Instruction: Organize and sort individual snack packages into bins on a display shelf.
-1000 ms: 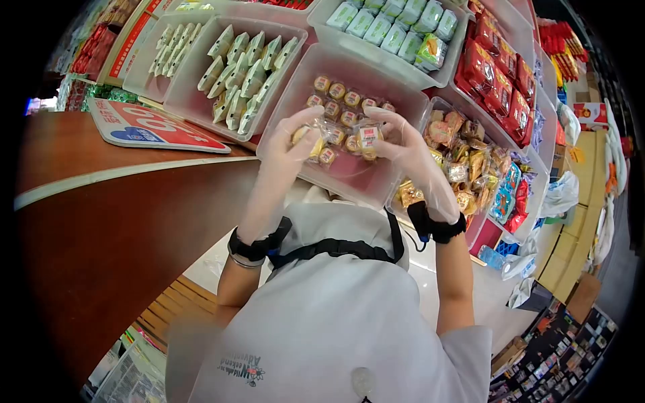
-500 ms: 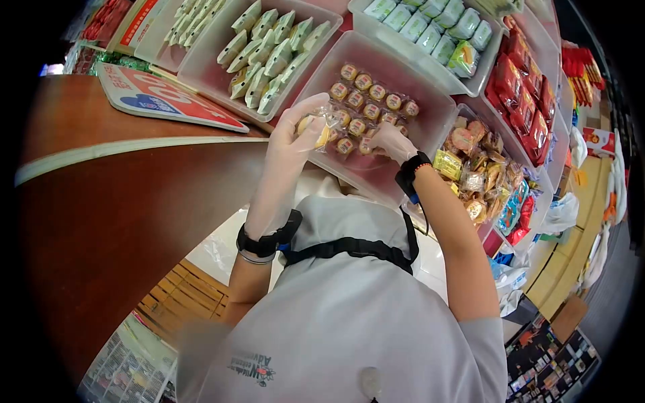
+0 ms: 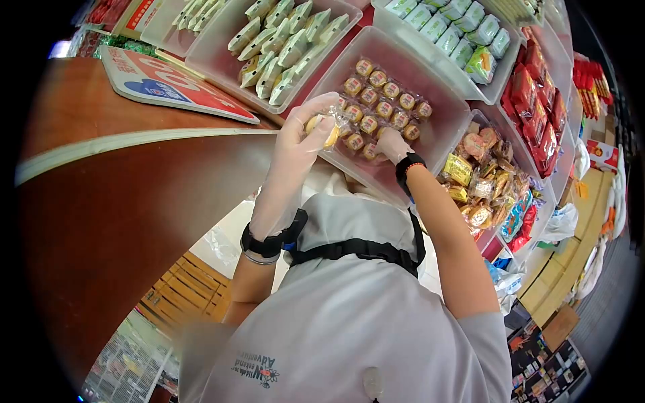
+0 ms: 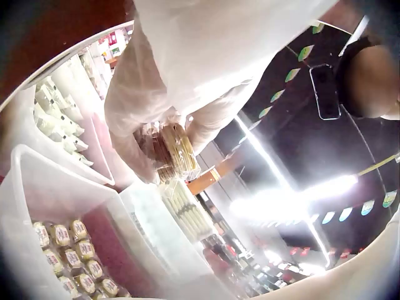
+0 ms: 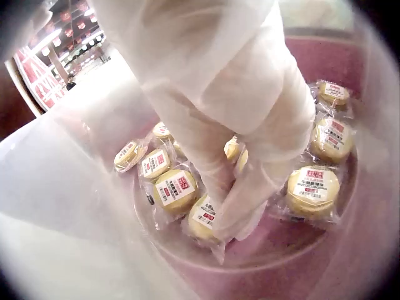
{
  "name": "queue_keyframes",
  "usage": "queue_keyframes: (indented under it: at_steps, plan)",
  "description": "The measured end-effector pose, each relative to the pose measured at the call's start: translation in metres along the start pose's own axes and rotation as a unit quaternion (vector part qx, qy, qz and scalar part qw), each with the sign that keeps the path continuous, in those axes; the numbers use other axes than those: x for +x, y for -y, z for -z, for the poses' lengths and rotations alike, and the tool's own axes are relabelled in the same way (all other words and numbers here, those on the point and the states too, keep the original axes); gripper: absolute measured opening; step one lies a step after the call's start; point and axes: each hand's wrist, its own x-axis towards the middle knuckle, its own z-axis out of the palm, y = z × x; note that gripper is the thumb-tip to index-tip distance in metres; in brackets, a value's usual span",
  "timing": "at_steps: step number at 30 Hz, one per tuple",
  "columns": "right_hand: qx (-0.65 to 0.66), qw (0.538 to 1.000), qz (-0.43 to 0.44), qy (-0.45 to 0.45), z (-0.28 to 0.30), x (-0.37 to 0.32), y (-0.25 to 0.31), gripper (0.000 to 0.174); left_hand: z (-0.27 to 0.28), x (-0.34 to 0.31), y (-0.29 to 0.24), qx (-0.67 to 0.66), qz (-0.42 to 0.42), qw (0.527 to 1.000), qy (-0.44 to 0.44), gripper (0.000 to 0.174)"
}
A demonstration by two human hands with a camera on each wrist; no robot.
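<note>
Both hands wear thin clear gloves. My left hand (image 3: 302, 134) grips a few round wrapped biscuits (image 3: 331, 136) over the near left corner of a clear plastic bin (image 3: 430, 82). In the left wrist view these biscuits (image 4: 178, 150) are stacked face to face between the fingers and thumb. Inside the bin, my right hand (image 3: 392, 144) reaches down among rows of the same biscuits. Its fingertips pinch one wrapped biscuit (image 5: 203, 220) with a white and red label, partly covered by the fingers. Other labelled biscuits (image 5: 314, 189) lie on either side of it.
Neighbouring bins hold pale packets (image 3: 292, 50), green and white packets (image 3: 463, 40), red packets (image 3: 534, 107) and mixed wrapped snacks (image 3: 480, 178). A red and white price sign (image 3: 161, 84) lies on the brown counter (image 3: 121, 195) at the left.
My right hand has moved from beside the left hand down into the bin with a wrapped biscuit. The left hand keeps its hold. The head view has shifted, so the bins appear farther right.
</note>
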Motion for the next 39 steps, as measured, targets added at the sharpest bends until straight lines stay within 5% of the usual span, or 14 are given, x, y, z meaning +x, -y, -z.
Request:
queue_keyframes:
  at_steps: [5,8,11,13,15,20,29,33,39]
  plan:
    - [-0.022,0.995,0.028,-0.088,-0.029,-0.001,-0.017,0.020,-0.005,0.001,-0.003,0.006,0.004,1.000,0.007,0.036]
    - [-0.030,0.998,0.048,0.036,0.063,-0.025,0.020,0.024,-0.006,0.002,-0.005,0.015,0.015,1.000,0.009,0.034]
    - [0.037,0.997,0.003,0.070,0.134,-0.043,0.058,0.023,-0.005,-0.001,-0.016,0.061,-0.004,0.997,0.040,0.035]
    - [0.101,0.993,0.034,0.048,0.155,-0.056,0.061,0.024,-0.006,0.002,-0.004,0.027,-0.010,0.999,0.042,0.037]
    - [0.210,0.974,0.061,-0.065,0.187,-0.089,0.077,0.026,-0.008,0.004,0.000,-0.005,-0.016,0.999,0.043,0.039]
    - [0.335,0.932,0.107,-0.087,0.236,-0.156,0.108,0.026,-0.023,0.004,-0.008,0.078,-0.020,0.991,0.103,0.048]
    - [0.472,0.870,0.109,-0.090,0.216,-0.166,0.101,0.029,-0.051,-0.003,-0.005,0.013,-0.048,0.990,0.130,0.043]
    - [0.424,0.896,0.114,-0.066,0.211,-0.165,0.092,0.029,-0.056,-0.005,-0.007,0.030,-0.036,0.989,0.138,0.042]
    - [0.479,0.861,0.147,-0.084,0.209,-0.166,0.094,0.028,-0.051,0.001,-0.001,0.008,-0.004,0.995,0.097,0.034]
